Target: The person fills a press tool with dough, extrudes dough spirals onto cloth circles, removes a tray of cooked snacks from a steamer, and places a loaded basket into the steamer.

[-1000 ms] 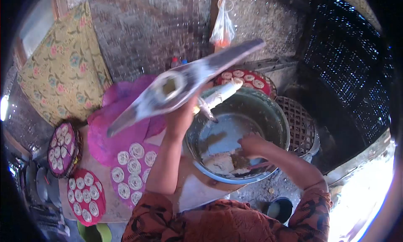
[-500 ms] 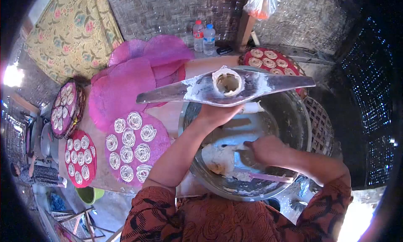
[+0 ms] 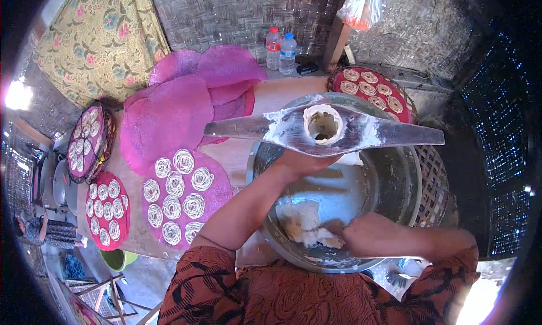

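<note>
My left hand [image 3: 307, 162] grips a wooden hand press [image 3: 389, 134] from below, its fingers mostly hidden under it. The press has two long tapering handles and a round, dough-smeared opening in the middle. It is held above a large dark basin [image 3: 419, 184]. Inside the basin, my right hand [image 3: 361, 235] is closed beside a lump of pale, sticky dough [image 3: 302, 219]. What its fingers hold is hidden from view. White smears of dough coat the press around its opening.
A pink round sheet [image 3: 217, 195] with several noodle nests lies left of the basin. More pink sheets [image 3: 169, 116] overlap behind it. A red tray of nests [image 3: 367, 89] and two plastic bottles [image 3: 287, 54] stand at the back. Another person [image 3: 53, 232] is far left.
The press in my left hand has shifted right and slightly down in view. My right hand has moved down, nearer the basin's front wall. The pinkish dough-smeared stick there is no longer visible.
</note>
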Demonstrator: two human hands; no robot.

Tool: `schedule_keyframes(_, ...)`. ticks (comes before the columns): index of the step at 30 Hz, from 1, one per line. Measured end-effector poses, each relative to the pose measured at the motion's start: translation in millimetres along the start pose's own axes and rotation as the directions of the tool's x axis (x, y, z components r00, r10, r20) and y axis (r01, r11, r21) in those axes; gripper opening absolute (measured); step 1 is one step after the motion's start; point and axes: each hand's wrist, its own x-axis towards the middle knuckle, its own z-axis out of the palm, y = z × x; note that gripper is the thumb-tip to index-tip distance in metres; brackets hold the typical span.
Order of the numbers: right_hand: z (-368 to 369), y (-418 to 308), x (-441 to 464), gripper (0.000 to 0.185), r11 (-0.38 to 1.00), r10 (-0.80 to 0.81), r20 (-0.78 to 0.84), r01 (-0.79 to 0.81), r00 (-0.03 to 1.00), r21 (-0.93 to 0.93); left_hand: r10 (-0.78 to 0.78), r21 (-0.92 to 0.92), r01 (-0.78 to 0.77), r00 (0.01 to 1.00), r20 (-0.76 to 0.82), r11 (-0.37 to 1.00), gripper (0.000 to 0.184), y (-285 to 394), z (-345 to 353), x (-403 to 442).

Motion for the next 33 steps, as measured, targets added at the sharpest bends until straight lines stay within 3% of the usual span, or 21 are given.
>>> schedule_keyframes(2,-2.4,3.6,-18.0,0.033,0.998,0.008,0.033,-0.006,0.999,-0.058,0.040,-0.108,-0.050,0.994,-0.098,0.993,0.040,-5.3,4.4,-0.1)
schedule_keyframes(3,-9.5,6.4,-28.1,0.032,0.997,0.054,0.049,-0.051,0.997,-0.059,0.160,-0.028,-0.164,0.980,-0.115,0.986,0.040,-3.7,2.0,-0.3)
schedule_keyframes(5,-23.8,-0.7,-47.8,0.031,0.993,0.112,0.076,-0.108,0.991,-0.056,0.251,0.043,-0.247,0.960,-0.122,0.968,0.038,-12.4,1.5,-0.7)
schedule_keyframes(7,-30.9,-13.6,-66.1,0.029,0.962,0.271,-0.024,-0.271,0.962,0.026,0.281,0.268,-0.235,0.948,-0.150,0.935,0.039,3.7,-5.2,1.3)
schedule_keyframes(10,-14.8,-13.7,-86.5,0.028,0.926,0.338,-0.115,-0.308,0.934,0.216,0.414,0.484,-0.254,0.873,-0.258,0.838,0.039,7.5,-7.6,10.6)
schedule_keyframes(11,-11.3,-17.2,-94.9,0.028,0.920,0.376,-0.164,-0.347,0.912,0.184,0.422,0.362,-0.292,0.833,-0.358,0.885,0.034,16.7,-11.6,12.9)
schedule_keyframes(12,-4.9,-18.0,-101.8,0.028,0.913,0.388,-0.149,-0.357,0.910,0.195,0.284,0.153,-0.240,0.836,-0.469,0.959,0.031,36.9,-18.3,18.2)
schedule_keyframes(14,8.1,-21.1,-113.1,0.029,0.932,0.311,-0.441,-0.179,0.842,0.315,-0.033,-0.353,-0.157,0.878,-0.478,0.922,0.030,97.9,-50.9,14.4)
schedule_keyframes(16,7.2,-31.7,-123.9,0.033,0.907,0.371,-0.385,-0.240,0.845,0.346,0.005,-0.406,-0.224,0.880,-0.474,0.886,0.029,127.1,-86.3,8.8)
schedule_keyframes(18,13.9,-36.4,-131.2,0.034,0.794,0.440,-0.320,-0.198,0.839,0.575,0.188,-0.192,-0.299,0.874,-0.448,0.935,0.028,136.4,-120.2,6.7)
schedule_keyframes(20,26.7,-38.8,-133.8,0.033,0.803,0.423,-0.379,-0.145,0.823,0.579,0.368,0.111,-0.352,0.863,-0.347,0.929,0.027,139.9,-154.0,1.8)
schedule_keyframes(22,38.7,-41.8,-137.6,0.034,0.650,0.448,-0.400,0.016,0.799,0.760,0.476,0.388,-0.382,0.860,-0.185,0.839,0.026,142.0,-182.1,-3.6)
schedule_keyframes(23,37.8,-47.6,-141.7,0.035,0.549,0.518,-0.301,-0.042,0.800,0.835,0.504,0.488,-0.398,0.858,-0.102,0.777,0.025,141.9,-191.7,-8.0)
schedule_keyframes(24,41.4,-51.8,-145.6,0.035,0.546,0.518,-0.303,-0.037,0.800,0.837,0.522,0.564,-0.415,0.852,-0.034,0.714,0.025,140.4,-198.8,-14.6)
schedule_keyframes(28,56.2,-65.8,-151.8,0.037,0.505,0.551,-0.446,0.143,0.705,0.851,0.535,0.715,-0.459,0.833,0.140,0.527,0.023,133.6,-207.7,-46.6)
schedule_keyframes(30,49.3,-77.5,-153.8,0.038,0.560,0.539,-0.453,0.100,0.710,0.823,0.552,0.749,-0.470,0.817,0.168,0.467,0.023,127.5,-199.3,-67.0)
schedule_keyframes(32,49.3,-84.1,-151.0,0.039,0.470,0.561,-0.388,0.105,0.731,0.877,0.643,0.801,-0.477,0.750,0.156,0.362,0.028,116.7,-189.2,-81.4)
schedule_keyframes(33,45.0,-90.4,-144.7,0.039,0.533,0.487,-0.477,0.184,0.732,0.826,0.650,0.832,-0.475,0.734,0.196,0.285,0.028,109.4,-193.9,-88.6)
